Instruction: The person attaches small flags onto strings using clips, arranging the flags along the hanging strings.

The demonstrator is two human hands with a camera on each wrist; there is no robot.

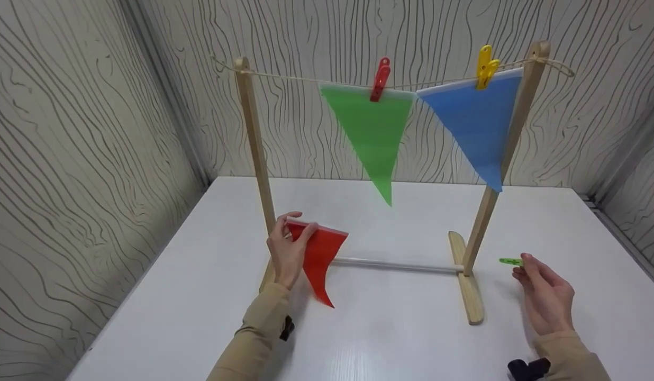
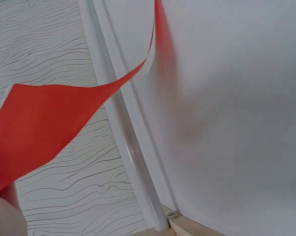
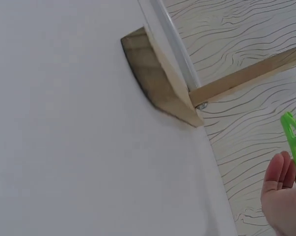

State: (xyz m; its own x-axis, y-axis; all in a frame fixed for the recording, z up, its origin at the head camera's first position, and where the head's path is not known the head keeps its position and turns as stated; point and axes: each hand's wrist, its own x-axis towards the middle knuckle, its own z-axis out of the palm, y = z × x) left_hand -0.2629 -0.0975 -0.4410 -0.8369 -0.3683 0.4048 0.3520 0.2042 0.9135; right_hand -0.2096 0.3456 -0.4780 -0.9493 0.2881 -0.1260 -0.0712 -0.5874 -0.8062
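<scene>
My left hand (image 1: 289,248) pinches the top edge of a red pennant (image 1: 320,248) between thumb and fingers, beside the left wooden post. The pennant's tip hangs down and curls, as the left wrist view also shows. At the right, beyond the stand's foot, my right hand (image 1: 546,291) pinches a green clothespin (image 1: 511,261); its frame shows in the right wrist view. Above, a green pennant (image 1: 372,132) hangs from the string (image 1: 290,78) under a red clothespin (image 1: 380,79). A yellow clothespin (image 1: 485,69) holds a blue pennant (image 1: 478,121) beside the right post.
The string runs between the left wooden post (image 1: 255,137) and the right post (image 1: 517,137). A white rod (image 1: 401,264) joins the posts low down, and a wooden foot (image 1: 471,301) sits under the right one. The white table (image 1: 390,338) meets wood-patterned walls behind.
</scene>
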